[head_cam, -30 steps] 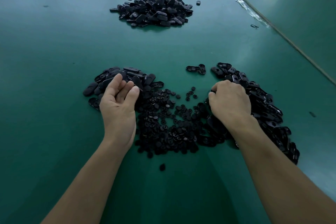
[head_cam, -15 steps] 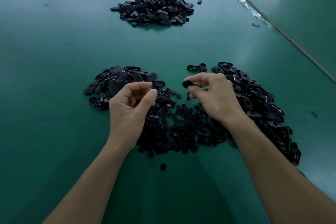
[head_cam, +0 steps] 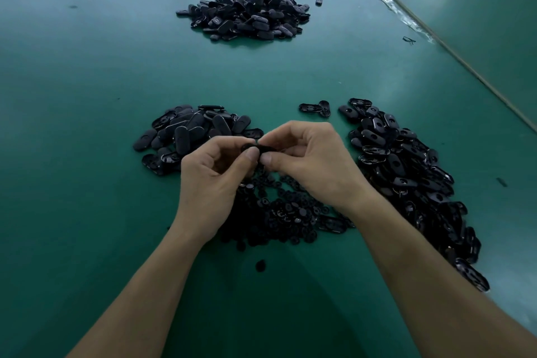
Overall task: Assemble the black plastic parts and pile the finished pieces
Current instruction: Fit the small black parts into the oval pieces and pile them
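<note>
My left hand (head_cam: 213, 180) and my right hand (head_cam: 311, 163) meet above the middle of the table, both pinching one black oval plastic part (head_cam: 257, 149) between thumbs and fingertips. Beneath the hands lies a heap of small round black parts (head_cam: 279, 212). A heap of smooth black oval covers (head_cam: 186, 132) sits to the left, and a long heap of oval shells with holes (head_cam: 406, 174) runs down the right. A big pile of black oval pieces (head_cam: 247, 11) lies far back.
The green table (head_cam: 87, 96) ends at a seam (head_cam: 453, 52) on the right, with a second green table beyond. Two loose oval shells (head_cam: 315, 108) lie behind my right hand. One round part (head_cam: 260, 265) lies alone near me. Orange stools stand past the far edge.
My left hand rose from the left heap and my right hand from the right heap; both came together at the centre and now hold one black part between them.
</note>
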Available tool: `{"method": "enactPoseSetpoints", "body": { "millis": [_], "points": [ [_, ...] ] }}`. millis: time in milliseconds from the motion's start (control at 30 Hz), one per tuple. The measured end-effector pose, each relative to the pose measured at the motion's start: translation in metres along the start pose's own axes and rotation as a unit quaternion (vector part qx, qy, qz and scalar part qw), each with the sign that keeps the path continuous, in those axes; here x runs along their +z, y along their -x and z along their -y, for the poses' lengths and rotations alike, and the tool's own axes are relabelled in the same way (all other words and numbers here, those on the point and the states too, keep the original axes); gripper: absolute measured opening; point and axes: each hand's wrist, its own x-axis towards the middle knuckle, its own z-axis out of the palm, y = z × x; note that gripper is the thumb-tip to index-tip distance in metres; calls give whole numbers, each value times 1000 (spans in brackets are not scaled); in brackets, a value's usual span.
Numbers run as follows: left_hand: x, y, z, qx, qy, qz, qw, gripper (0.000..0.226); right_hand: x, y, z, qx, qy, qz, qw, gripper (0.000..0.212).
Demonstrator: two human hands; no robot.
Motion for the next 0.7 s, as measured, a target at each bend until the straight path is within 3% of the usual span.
{"method": "enactPoseSetpoints", "body": {
  "millis": [133, 467, 700],
  "points": [
    [-1, 0, 3, -1, 0, -13, 1000, 9, 2, 1, -5, 39, 18, -9, 999, 6],
    [-1, 0, 0, -16, 24, -17, 999, 11, 3, 2, -3, 41, -16, -18, 999, 6],
    [-1, -1, -2, -26, 39, -14, 999, 25, 11, 3, 1, 35, -65, -15, 997, 8]
  ]
}}
